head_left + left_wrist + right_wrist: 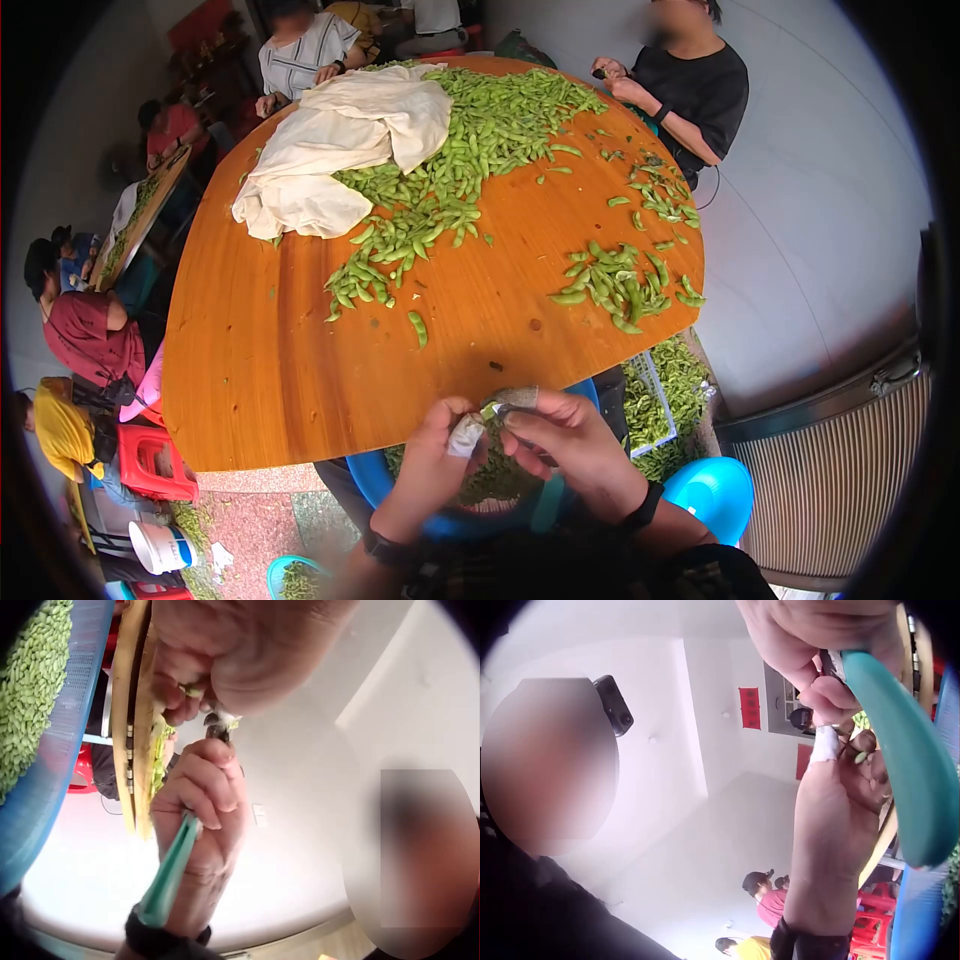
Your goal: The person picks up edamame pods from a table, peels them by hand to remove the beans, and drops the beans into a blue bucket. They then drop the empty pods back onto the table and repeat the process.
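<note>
1. The right hand is curled around a teal-handled tool. The handle runs down along the palm toward the wrist, and the working tip sits up at the fingertips, which are bunched together.

2. The left hand faces it from the left, its thumb and fingers pinching a green soybean pod. A white wrap covers one of its fingers.

3. The pod sits directly between the two hands, just off the near edge of the surface and above the blue basin. Both hands touch it, so neither is clearly nearer; it lies at the fingertips of each.

4. Only a small piece of the pod shows. Its long axis seems to run roughly left to right, from one hand's fingertips to the other's, but the fingers cover too much to be sure.

5. In the left wrist view, the tool's tip meets the pod right at the left hand's pinch. The gap between the hands is closed there.

6. The loose pod nearest the hands is a single one on the surface, ahead of the left hand and a little to its left. Its long axis points mostly away from the person.

7. The big heap of pods lies farther ahead beside a pale cloth. A smaller pile lies ahead of the right hand.
</note>
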Motion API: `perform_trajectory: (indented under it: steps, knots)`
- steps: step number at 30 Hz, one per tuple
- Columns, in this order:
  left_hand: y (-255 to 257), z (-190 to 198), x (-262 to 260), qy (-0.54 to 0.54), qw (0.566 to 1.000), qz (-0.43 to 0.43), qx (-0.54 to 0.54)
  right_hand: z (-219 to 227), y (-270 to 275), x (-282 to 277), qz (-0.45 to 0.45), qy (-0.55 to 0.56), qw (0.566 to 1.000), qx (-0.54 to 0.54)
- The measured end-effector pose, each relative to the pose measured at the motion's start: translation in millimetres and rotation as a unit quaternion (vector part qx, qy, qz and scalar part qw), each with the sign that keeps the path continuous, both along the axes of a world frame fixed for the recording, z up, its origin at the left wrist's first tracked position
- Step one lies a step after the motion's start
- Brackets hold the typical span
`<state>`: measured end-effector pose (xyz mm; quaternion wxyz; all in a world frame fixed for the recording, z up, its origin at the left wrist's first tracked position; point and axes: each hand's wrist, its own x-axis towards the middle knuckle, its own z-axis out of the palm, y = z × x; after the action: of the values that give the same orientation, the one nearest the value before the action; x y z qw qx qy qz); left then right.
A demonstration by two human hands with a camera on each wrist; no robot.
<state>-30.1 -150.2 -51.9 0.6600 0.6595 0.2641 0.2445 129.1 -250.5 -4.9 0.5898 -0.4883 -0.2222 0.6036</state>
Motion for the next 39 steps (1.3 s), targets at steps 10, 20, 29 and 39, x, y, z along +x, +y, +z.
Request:
perform_trajectory:
  steps: [10, 20, 29, 39]
  knots:
    - [9, 13, -2, -0.034, 0.999, 0.003, -0.032, -4, -1, 1, 0.049, -0.052, 0.997, 0.004]
    - [-4, 10, 2, 0.077, 0.943, 0.102, 0.307, -26, -2, -28, -0.102, -0.291, 0.941, 0.138]
    - [-2, 8, -6, 0.064, 0.99, 0.025, 0.123, -3, -1, -1, 0.007, -0.001, 1.0, 0.013]
    - [9, 42, -14, 0.166, 0.905, -0.126, 0.37, -16, 0, 74, -0.235, -0.221, 0.946, 0.017]
